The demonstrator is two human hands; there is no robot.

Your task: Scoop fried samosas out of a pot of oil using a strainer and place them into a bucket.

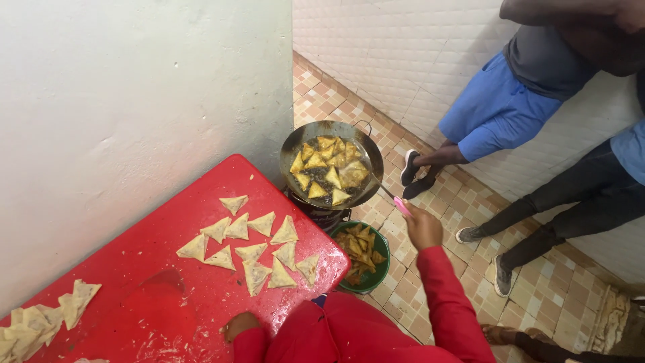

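Note:
My right hand (422, 227), in a red sleeve, grips the pink handle of a skimmer (384, 192) that reaches into a dark frying pan (293, 144). Several golden triangular pastries (328, 169) fry in the pan's oil. My left hand (239, 326) rests on the red table (148, 289) near its front edge, fingers curled, holding nothing that I can see. Several raw, pale triangular pastries (252, 249) lie in rows on the table just beyond it.
A green bowl (376, 275) of fried pastries sits on the tiled floor below the pan, beside a stove (322, 215). More folded dough (40, 319) lies at the table's left. Two other people's legs (510, 222) stand at the right by the white tiled wall.

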